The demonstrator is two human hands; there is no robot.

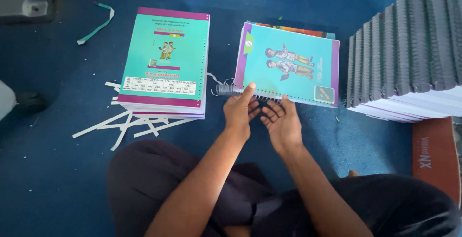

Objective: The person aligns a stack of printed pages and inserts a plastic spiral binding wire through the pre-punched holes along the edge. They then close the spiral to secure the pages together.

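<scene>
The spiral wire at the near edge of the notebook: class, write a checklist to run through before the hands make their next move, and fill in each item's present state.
1. Left hand on the spiral wire: ok, thumb up against the coil.
2. Right hand at the notebook edge: ok, fingers spread along the punched holes.
3. Wire threaded through every hole: cannot tell, the hands hide part of the edge.
4. Notebook lying flat on the pile beneath: ok.
5. Paper strips away from the working edge: ok, they lie beside the left stack of notebooks.
6. Bound stack clear of the hands: ok.
</scene>
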